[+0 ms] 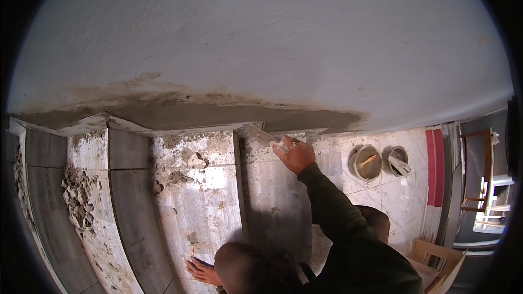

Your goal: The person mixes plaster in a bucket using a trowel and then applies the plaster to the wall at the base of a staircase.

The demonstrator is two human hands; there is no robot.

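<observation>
My right hand (296, 154) is closed around a flat trowel (260, 133), its thin pale blade touching the base of the wall above a stair tread. Behind the blade runs a band of wet grey mortar (201, 116) along the foot of the wall. Lower left, my left hand (202, 271) rests on a mortar-spotted tread (207, 196). A small putty knife (192, 248) with an orange-brown handle runs into that hand, between thumb and fingers; the grip is partly hidden. My knee covers part of the tread beside it.
Grey tiled risers (131, 201) descend leftward, with mortar rubble (79, 198) on a lower tread. Chunks of mortar (197, 160) lie near the wall. At right stand a round bucket (354, 170) with mortar and a tool, a smaller bucket (388, 160), and a cardboard box (455, 258).
</observation>
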